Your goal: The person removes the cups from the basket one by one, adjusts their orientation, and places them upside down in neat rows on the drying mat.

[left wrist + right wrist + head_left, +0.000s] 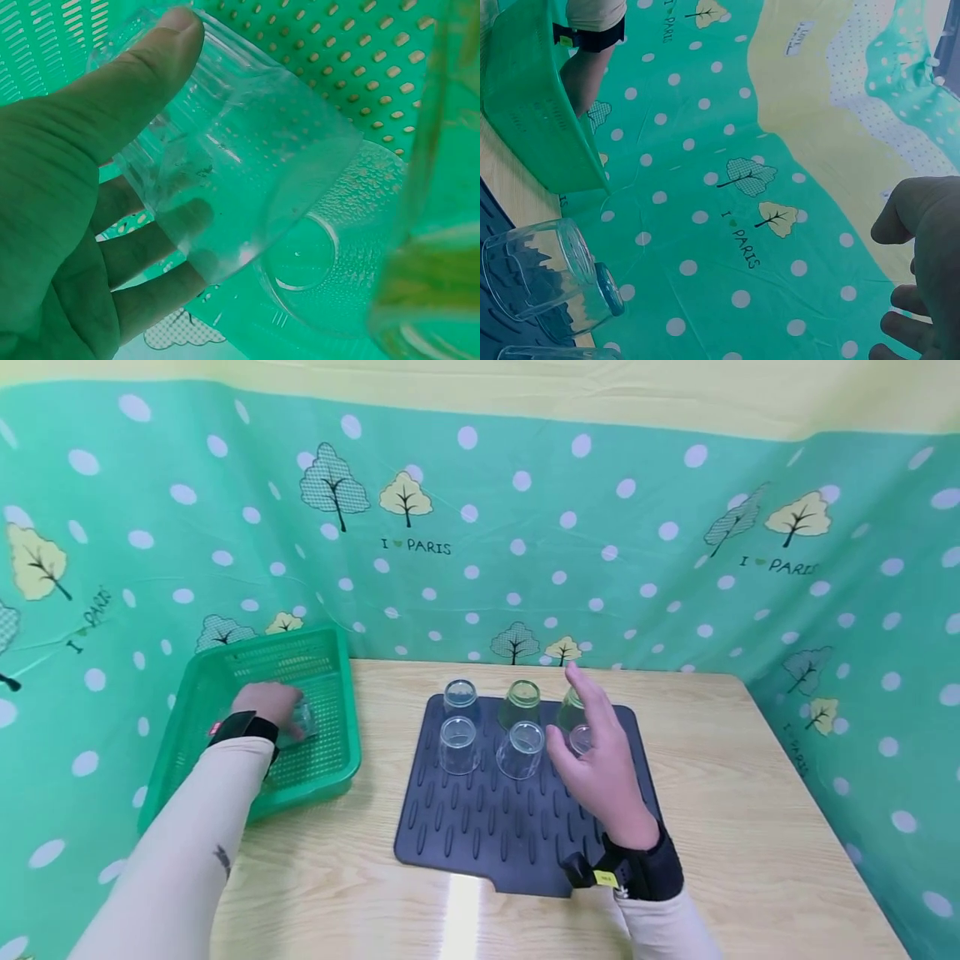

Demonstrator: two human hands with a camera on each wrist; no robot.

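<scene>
**Clear cup in the left hand, inside the green basket**

Closest to the wrist camera, the left hand (67, 217) is wrapping around a clear cup (232, 172), thumb lying along one side of the wall and the other fingers showing through the wall from the far side. That cup is sitting down inside the green basket (333, 760), tilted on its side in the palm, with a second clear cup (330, 262) lying on the perforated floor just beneath it and a greenish one (431, 225) looming close at the right edge.

Judging by the thin, see-through wall, the cup is looking light and stiff, probably smooth enough to slip and likely to crack or chip if knocked against its neighbours. Gripping around the mid-wall, as the fingers are doing, seems the safest hold; pinching at the rim would be giving less control.

Over the dark ribbed mat (480, 827) on the tabletop (750, 827), the right hand (600, 760) is hovering with fingers relaxed and spread, holding nothing. It is sitting just above the nearest upturned glasses (517, 727), which are standing in two rows at the mat's far end.
</scene>
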